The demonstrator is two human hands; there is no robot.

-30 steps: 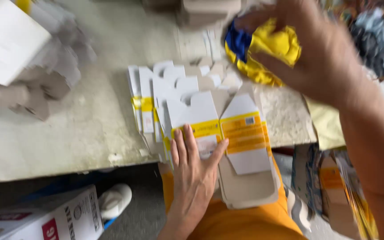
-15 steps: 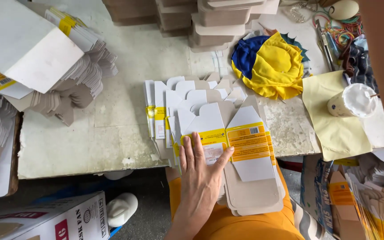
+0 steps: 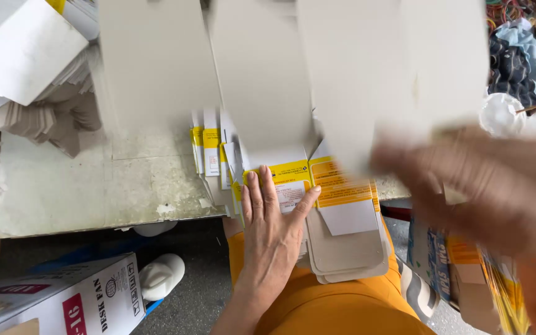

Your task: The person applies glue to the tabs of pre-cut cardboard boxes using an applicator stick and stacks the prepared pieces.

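At the near edge of the tabletop (image 3: pixel 82 192), the left hand (image 3: pixel 271 226) lies flat, palm down, fingers extended and slightly spread, on a stack of flattened carton blanks (image 3: pixel 348 248). Its grip is released: the hand presses on the stack without closing around anything. The blanks are grey-brown card with yellow and orange printed panels; the stack overhangs the tabletop edge and rests partly over the person's lap, which is covered in orange fabric (image 3: pixel 342 310). A second fanned row of white and yellow blanks (image 3: pixel 209 149) lies on the tabletop just beyond the fingertips of the left hand. The right hand (image 3: pixel 497 186) is raised close to the camera at the right side and is heavily blurred; it touches the lower edge of a large grey sheet of card (image 3: pixel 342 68), which fills the upper middle of the view. Whether its grip is closed on that sheet cannot be told. At the left of the tabletop, a pile of grey folded cartons (image 3: pixel 51 118) sits beneath a white box (image 3: pixel 20 43). Below the tabletop, a white printed box (image 3: pixel 57 304) stands on the floor beside a white shoe (image 3: pixel 159 276). Bundled cloth (image 3: pixel 522 62) lies at the upper right.
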